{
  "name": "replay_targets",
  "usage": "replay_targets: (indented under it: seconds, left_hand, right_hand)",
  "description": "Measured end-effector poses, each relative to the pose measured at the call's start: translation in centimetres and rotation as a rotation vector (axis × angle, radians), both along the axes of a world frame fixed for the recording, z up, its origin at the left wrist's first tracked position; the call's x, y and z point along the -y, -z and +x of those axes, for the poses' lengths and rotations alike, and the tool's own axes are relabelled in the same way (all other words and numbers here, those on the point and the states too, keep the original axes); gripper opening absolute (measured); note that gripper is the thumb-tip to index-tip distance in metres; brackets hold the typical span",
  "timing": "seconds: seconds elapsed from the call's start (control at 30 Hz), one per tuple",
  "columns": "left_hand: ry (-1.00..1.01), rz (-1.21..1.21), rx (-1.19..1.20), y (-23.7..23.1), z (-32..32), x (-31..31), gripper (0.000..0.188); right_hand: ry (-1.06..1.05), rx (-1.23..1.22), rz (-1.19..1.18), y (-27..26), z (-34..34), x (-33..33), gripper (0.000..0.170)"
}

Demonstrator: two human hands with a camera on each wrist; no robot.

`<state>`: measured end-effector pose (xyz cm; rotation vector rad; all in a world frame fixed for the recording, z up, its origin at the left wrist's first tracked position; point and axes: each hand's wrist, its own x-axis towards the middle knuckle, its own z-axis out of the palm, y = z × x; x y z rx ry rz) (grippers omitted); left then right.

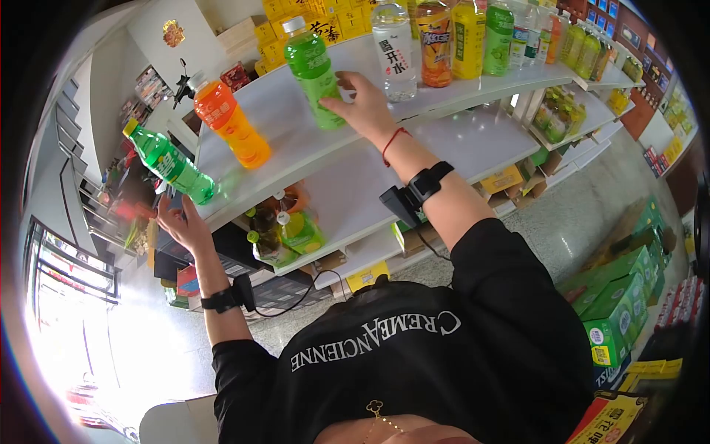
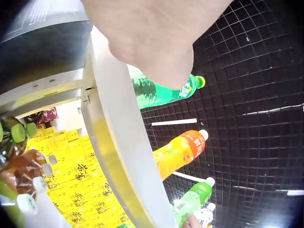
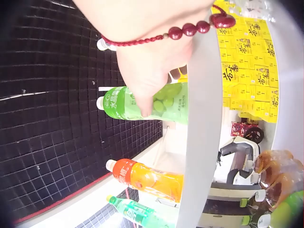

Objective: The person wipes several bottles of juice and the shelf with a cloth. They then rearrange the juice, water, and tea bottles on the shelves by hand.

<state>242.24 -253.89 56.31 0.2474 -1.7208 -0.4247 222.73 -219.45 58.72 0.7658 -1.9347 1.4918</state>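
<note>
My right hand is at a green-labelled grape drink bottle that stands on the white shelf. Its thumb lies across the label in the right wrist view, with fingers partly hidden at the far side of the bottle. My left hand is by the shelf's left end, fingers loosely bent, just below the base of a green soda bottle with a yellow cap. The left wrist view shows that hand overlapping the soda bottle. An orange drink bottle stands between the two green ones.
Further right along the shelf stand a clear water bottle, an orange-red bottle and several others. A lower tier holds more bottles. Yellow boxes are stacked behind, and green cartons sit on the floor at right.
</note>
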Motion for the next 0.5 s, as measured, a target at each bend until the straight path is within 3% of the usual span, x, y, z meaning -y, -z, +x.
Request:
replay_targets:
  seconds: [0.07,0.23,0.27,0.4,0.5]
  left_hand:
    - [-0.057,-0.183,0.017,0.8,0.6,-1.3,0.048]
    - [0.028,-0.112,0.107,1.3,1.4,-6.0,0.045]
    - [0.035,-0.136,0.175,1.2,1.6,-6.5,0.042]
    - [-0.023,-0.161,0.380,2.7,2.8,-7.0,0.025]
    - [0.037,-0.156,0.269,3.8,3.5,-8.4,0.027]
  right_hand:
    - [-0.029,-0.017,-0.022,-0.1,0.3,-0.2,0.058]
    - [-0.083,-0.171,-0.220,-0.2,0.6,-0.6,0.041]
    - [-0.104,-0.156,-0.212,-0.1,0.8,-1.1,0.041]
    - [-0.155,-0.479,-0.008,1.1,2.3,-4.2,0.026]
    - [-0.254,-0.559,0.113,3.2,3.4,-7.4,0.022]
